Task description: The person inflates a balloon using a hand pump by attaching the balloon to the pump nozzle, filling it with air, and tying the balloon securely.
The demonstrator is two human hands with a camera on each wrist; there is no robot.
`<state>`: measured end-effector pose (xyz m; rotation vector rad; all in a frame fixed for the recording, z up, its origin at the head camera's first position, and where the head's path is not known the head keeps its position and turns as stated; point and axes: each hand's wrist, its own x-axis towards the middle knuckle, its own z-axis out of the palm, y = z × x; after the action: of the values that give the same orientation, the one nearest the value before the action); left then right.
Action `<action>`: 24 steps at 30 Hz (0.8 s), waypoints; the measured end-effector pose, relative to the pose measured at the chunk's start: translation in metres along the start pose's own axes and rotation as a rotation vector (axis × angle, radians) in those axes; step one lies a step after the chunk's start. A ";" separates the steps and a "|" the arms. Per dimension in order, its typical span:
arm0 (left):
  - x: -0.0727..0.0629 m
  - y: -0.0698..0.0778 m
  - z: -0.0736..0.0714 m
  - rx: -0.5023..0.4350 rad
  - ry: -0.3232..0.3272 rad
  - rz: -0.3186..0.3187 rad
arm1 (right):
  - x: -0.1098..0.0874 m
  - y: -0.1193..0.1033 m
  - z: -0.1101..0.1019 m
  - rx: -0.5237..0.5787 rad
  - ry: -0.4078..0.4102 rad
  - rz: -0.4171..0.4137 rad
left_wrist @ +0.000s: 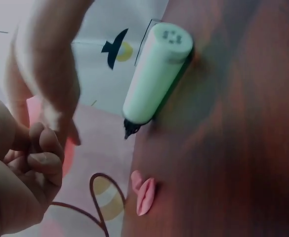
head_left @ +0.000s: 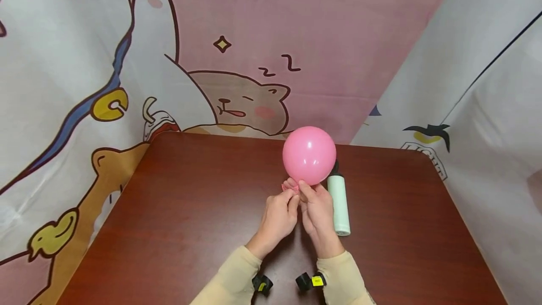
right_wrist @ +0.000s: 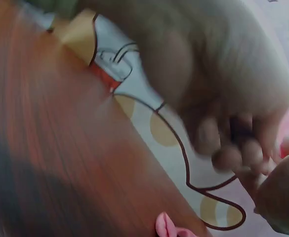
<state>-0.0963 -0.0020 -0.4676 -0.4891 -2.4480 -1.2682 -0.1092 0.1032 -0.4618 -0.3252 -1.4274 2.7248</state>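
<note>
A round, inflated pink balloon stands above the hands near the table's far edge. My left hand pinches its neck from the left, fingers curled. My right hand grips the neck just below the round part, thumb raised against it. The two hands touch at the fingertips, and the knot area is mostly hidden by fingers. In the left wrist view, the left hand has curled fingers beside the blurred right hand. From the right wrist, the right hand covers most of the neck.
A light green cylinder with a black nozzle, like a balloon pump, lies right of the right hand. A limp pink balloon lies near the brown table's far edge. A printed cloth hangs behind.
</note>
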 end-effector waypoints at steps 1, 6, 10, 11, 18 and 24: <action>-0.001 0.000 0.001 -0.026 0.002 -0.003 | 0.000 0.000 0.000 0.035 0.005 0.003; 0.001 0.001 0.004 -0.195 -0.028 -0.109 | -0.003 0.001 0.003 0.120 0.015 -0.049; 0.005 0.001 0.002 -0.355 -0.114 -0.244 | -0.006 0.002 0.004 0.125 0.013 -0.124; 0.007 0.001 0.002 -0.391 -0.135 -0.274 | -0.006 0.003 0.005 0.124 0.012 -0.139; 0.014 -0.003 0.000 -0.496 -0.138 -0.431 | -0.008 0.007 0.004 0.093 0.049 -0.172; 0.012 -0.009 0.007 -0.332 0.185 -0.348 | -0.008 0.008 0.004 0.121 0.069 -0.108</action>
<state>-0.1118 -0.0001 -0.4726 -0.0145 -2.2382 -1.7874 -0.1015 0.0942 -0.4644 -0.3226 -1.2199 2.6706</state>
